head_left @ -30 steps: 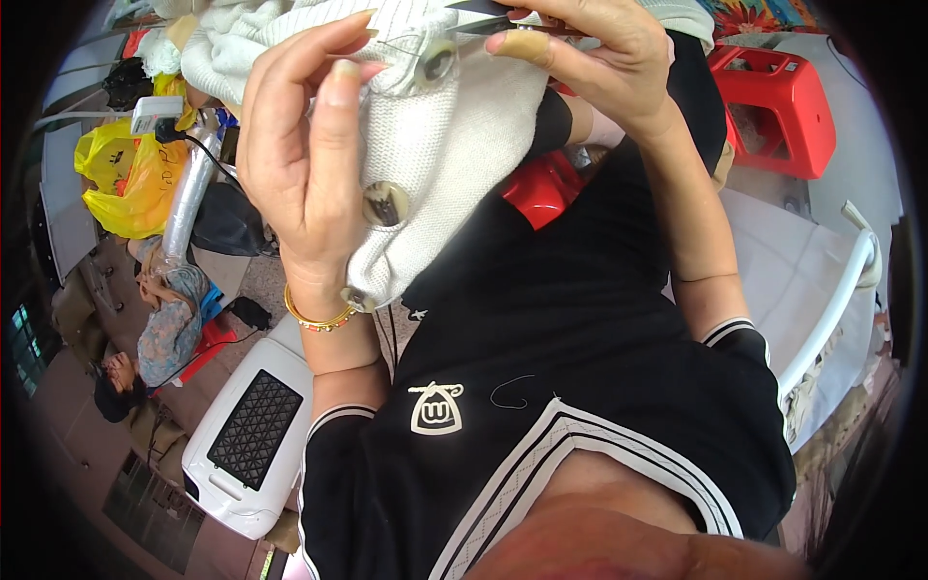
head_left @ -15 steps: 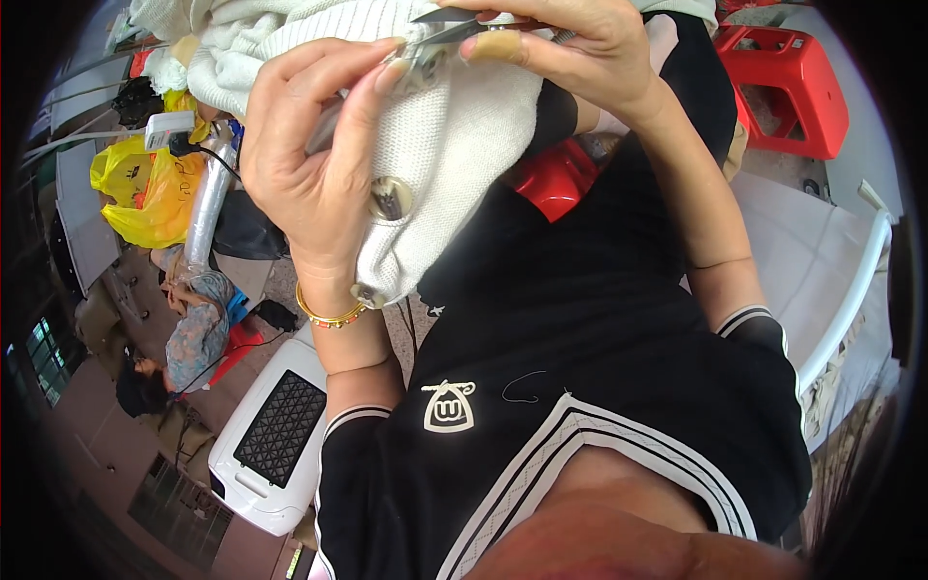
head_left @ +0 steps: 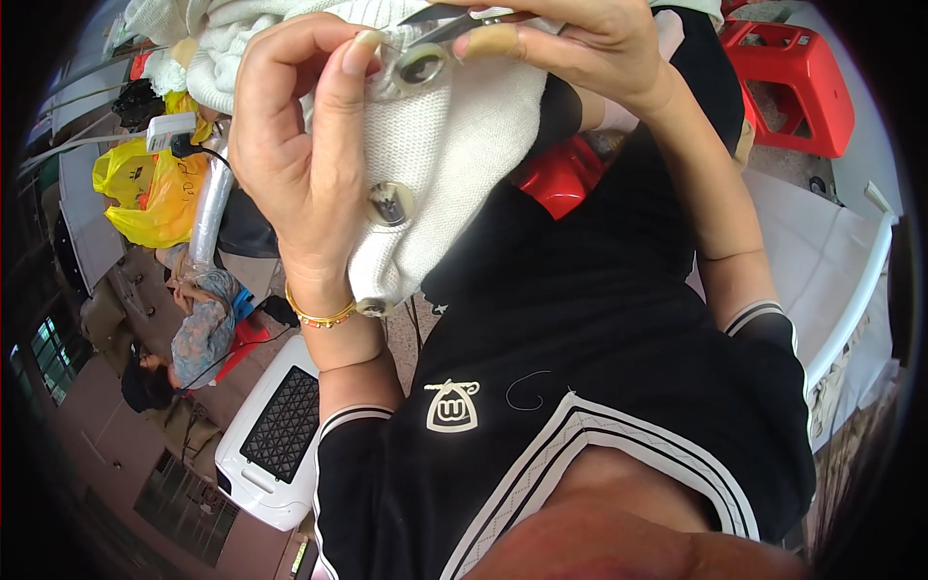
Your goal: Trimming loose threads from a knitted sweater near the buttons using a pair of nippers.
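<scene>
A white knit cardigan [head_left: 483, 126] hangs over my lap at the top of the view, its button band running down beside my left hand [head_left: 362, 53]. That hand is closed, thumb and fingertips pinched at the band's edge near a large glossy button [head_left: 420, 66]; any thread between them is too fine to make out. Lower on the band are a second button [head_left: 391, 204] and a third one [head_left: 373, 306]. My right hand [head_left: 570, 43], with tan tape round its thumb, grips dark-bladed scissors [head_left: 437, 29]. Their parted blades lie just above the top button.
Red plastic stools stand at the right [head_left: 788, 87] and under my legs [head_left: 563, 179]. Left are a yellow plastic bag [head_left: 150, 193], a white plug adapter [head_left: 170, 130] with a black cord, a white box with a black grille [head_left: 280, 425], and a seated person [head_left: 203, 324]. A white-rimmed surface [head_left: 793, 242] is at right.
My left fingertips have shifted left, away from the scissors, leaving the top button more exposed. The scissors stay close to the band in my right hand.
</scene>
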Action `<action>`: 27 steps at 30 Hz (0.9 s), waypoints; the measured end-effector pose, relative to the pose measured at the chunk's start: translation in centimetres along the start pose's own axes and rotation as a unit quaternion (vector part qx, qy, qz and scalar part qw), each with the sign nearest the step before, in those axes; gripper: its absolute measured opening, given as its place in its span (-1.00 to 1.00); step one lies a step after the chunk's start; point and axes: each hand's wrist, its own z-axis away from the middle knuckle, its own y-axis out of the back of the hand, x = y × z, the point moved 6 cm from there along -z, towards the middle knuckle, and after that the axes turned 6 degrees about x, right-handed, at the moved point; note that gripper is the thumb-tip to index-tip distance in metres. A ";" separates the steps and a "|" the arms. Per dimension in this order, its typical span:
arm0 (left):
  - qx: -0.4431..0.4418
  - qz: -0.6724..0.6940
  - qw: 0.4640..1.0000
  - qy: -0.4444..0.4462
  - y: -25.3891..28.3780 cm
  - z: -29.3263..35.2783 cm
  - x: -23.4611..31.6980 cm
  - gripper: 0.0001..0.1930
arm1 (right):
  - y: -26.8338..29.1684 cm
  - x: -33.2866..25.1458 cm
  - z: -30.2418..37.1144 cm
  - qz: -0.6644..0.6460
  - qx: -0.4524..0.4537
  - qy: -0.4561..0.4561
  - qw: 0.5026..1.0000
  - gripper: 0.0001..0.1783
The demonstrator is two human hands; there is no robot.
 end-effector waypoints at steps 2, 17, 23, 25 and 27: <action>0.046 0.056 0.997 -0.002 0.0 0.1 -0.2 -0.94 | 0.1 -0.1 0.1 -0.030 0.000 -0.039 0.999 -0.52; 0.050 0.061 0.997 -0.002 0.5 0.6 -0.9 -0.93 | -0.2 -1.5 -0.5 0.102 -0.062 0.034 0.992 -0.54; 0.075 0.041 0.996 0.018 0.9 0.8 -0.9 -0.91 | -0.7 -2.4 -1.0 0.141 -0.048 0.087 0.985 -0.57; 0.078 0.032 0.996 0.006 1.1 0.8 -1.0 -0.91 | -0.9 -2.6 -1.2 0.143 -0.052 0.082 0.985 -0.58; 0.081 0.023 0.996 -0.006 1.0 0.7 -1.0 -0.90 | -1.1 -1.9 -1.2 0.147 -0.056 0.078 0.984 -0.58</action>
